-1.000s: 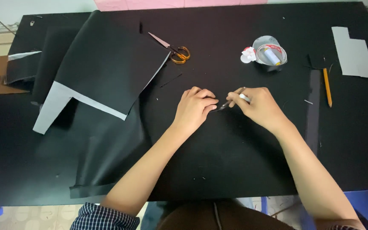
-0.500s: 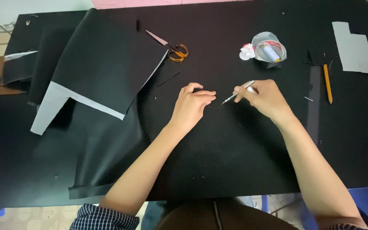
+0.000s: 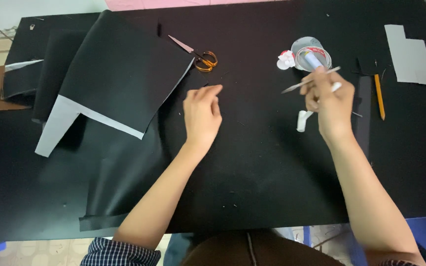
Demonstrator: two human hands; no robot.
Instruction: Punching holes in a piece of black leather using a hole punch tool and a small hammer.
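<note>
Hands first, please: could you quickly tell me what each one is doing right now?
Left hand: loosely curled, holding nothing visible, over the black sheet.
Right hand: closed on a thin silver tool.

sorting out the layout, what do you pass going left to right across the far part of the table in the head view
Folded black sheet → orange-handled scissors → left hand → clear tape roll → right hand holding a thin silver tool → orange pencil → grey cut-out piece.
</note>
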